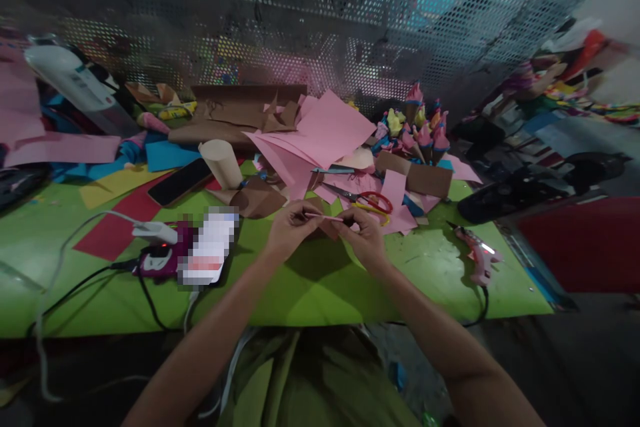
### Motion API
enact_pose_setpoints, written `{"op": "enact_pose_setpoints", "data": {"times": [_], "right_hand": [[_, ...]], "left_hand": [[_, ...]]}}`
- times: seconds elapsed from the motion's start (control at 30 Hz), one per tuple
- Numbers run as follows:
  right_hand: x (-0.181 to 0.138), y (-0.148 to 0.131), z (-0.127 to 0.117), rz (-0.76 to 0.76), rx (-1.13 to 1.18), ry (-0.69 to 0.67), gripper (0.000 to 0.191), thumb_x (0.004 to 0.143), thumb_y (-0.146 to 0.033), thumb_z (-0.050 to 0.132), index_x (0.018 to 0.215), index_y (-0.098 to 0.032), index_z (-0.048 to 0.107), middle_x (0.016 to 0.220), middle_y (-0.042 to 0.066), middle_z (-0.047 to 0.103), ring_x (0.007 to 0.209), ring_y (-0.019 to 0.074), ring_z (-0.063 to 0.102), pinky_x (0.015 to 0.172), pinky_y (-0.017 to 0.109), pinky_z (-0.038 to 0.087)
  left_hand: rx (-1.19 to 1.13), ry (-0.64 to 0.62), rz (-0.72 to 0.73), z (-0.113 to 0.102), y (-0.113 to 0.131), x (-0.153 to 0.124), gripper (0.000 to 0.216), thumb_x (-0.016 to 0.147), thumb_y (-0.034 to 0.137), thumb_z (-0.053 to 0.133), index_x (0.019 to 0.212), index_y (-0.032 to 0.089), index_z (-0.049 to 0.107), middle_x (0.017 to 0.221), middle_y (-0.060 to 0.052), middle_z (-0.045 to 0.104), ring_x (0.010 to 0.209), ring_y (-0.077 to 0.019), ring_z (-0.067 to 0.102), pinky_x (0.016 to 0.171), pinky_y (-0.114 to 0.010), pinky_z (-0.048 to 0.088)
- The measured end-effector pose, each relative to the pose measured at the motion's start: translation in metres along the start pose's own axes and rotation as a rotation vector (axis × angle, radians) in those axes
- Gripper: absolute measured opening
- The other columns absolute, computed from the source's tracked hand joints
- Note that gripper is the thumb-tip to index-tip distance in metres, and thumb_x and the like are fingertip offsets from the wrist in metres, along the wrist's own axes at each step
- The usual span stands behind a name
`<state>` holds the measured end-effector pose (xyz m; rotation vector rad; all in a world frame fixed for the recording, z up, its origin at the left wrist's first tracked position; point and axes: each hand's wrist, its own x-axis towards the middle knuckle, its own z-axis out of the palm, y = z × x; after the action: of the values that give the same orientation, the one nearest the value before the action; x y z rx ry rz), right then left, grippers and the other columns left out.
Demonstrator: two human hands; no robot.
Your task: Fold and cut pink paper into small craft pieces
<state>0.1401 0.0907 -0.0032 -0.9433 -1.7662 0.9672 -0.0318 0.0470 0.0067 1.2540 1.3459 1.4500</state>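
A narrow pink paper strip (pixel 324 217) stretches between my two hands above the green tabletop. My left hand (pixel 290 230) pinches its left end, and my right hand (pixel 364 233) pinches the right end. Fingers partly cover both ends. Just beyond my right hand lie scissors with red handles (pixel 377 200), and yellow handles show beside them. Pink paper sheets (pixel 330 130) are heaped behind my hands. Brown paper pieces (pixel 257 198) lie close to my left hand.
On the right rests a pink glue gun (pixel 481 257) with its cord over the table edge. A lit phone (pixel 210 247), a purple power strip (pixel 163 257) and cables occupy the left. Behind stand a cardboard tube (pixel 221 163) and several paper cones (pixel 425 133). A dark phone (pixel 181 181) lies flat.
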Motion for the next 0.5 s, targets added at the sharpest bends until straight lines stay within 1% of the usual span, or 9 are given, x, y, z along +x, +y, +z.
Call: {"op": "enact_pose_setpoints", "data": {"times": [0.13,0.27,0.37,0.5], "right_hand": [[0.0000,0.0010,0.0000,-0.026,-0.003,0.000,0.015,0.081,-0.035,0.069,0.075,-0.022,0.065,0.068,0.000,0.059,0.065,0.0157,0.051,0.060,0.029,0.039],[-0.0003,0.0016,0.0002,-0.020,-0.015,-0.004,0.017,0.081,-0.037,0.068,0.075,-0.022,0.065,0.067,0.000,0.060,0.064,0.0158,0.051,0.060,0.029,0.039],[-0.0007,0.0015,0.0002,-0.004,-0.028,-0.013,0.019,0.082,-0.039,0.067,0.074,-0.022,0.065,0.068,0.001,0.061,0.065,0.0161,0.051,0.060,0.029,0.040],[-0.0013,0.0011,0.0012,-0.031,-0.029,-0.024,0.018,0.082,-0.038,0.067,0.074,-0.022,0.065,0.068,0.001,0.062,0.064,0.0160,0.051,0.059,0.029,0.040]], "left_hand": [[-0.007,-0.001,0.004,-0.0002,0.0011,-0.0005,0.011,0.074,0.030,0.072,0.074,0.019,0.067,0.076,-0.001,0.065,0.071,-0.0142,0.059,0.064,-0.025,0.047],[-0.013,0.005,0.002,0.0002,-0.0001,-0.0008,0.010,0.074,0.029,0.071,0.073,0.019,0.066,0.077,-0.001,0.065,0.071,-0.0134,0.059,0.063,-0.024,0.046],[-0.020,-0.014,-0.019,0.0015,-0.0021,-0.0005,0.013,0.075,0.031,0.071,0.075,0.019,0.067,0.076,-0.002,0.066,0.069,-0.0130,0.059,0.062,-0.024,0.046],[-0.082,-0.055,-0.040,0.0038,-0.0034,-0.0003,0.017,0.071,0.034,0.074,0.073,0.019,0.066,0.076,-0.002,0.067,0.070,-0.0142,0.062,0.064,-0.025,0.050]]}}
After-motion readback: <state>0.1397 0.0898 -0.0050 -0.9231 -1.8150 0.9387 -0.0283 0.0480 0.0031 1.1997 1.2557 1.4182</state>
